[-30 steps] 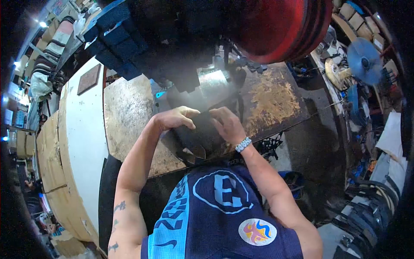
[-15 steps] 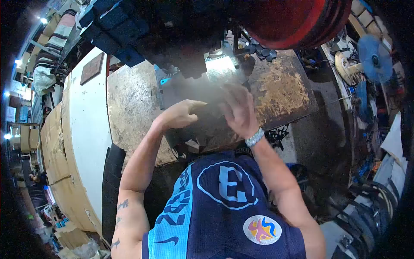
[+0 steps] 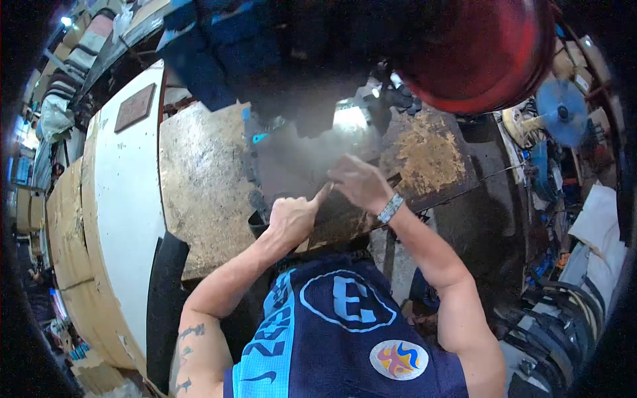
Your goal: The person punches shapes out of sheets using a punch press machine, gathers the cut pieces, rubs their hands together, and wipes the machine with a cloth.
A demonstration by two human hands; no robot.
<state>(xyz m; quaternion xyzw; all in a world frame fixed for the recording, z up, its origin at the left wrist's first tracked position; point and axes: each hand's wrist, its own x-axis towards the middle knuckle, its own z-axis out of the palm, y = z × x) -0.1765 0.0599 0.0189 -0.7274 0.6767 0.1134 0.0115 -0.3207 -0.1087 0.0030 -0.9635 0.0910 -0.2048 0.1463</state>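
My left hand (image 3: 293,217) is low over the near part of the work surface, its index finger stretched toward my right hand and its other fingers curled. What those fingers hold, if anything, is hidden. My right hand (image 3: 362,184), with a light band (image 3: 391,208) on the wrist, is bent inward with its fingers drawn together. Its fingertips come close to the left index tip; anything between them is too dark to make out. Beneath both hands is a dark grey sheet-like surface (image 3: 285,166). A bright light patch (image 3: 350,118) shines just beyond them.
A dark machine body (image 3: 225,53) and a large red wheel (image 3: 478,66) overhang the far side. The worn worktable (image 3: 206,166) extends left and right. A white board (image 3: 129,172) stands at left, a blue fan (image 3: 561,111) at right. A small cyan item (image 3: 259,138) lies beyond my left hand.
My left hand has moved nearer my body and to the right, with its index finger now angled up. My right hand has come slightly closer to me. The camera view has shifted a little.
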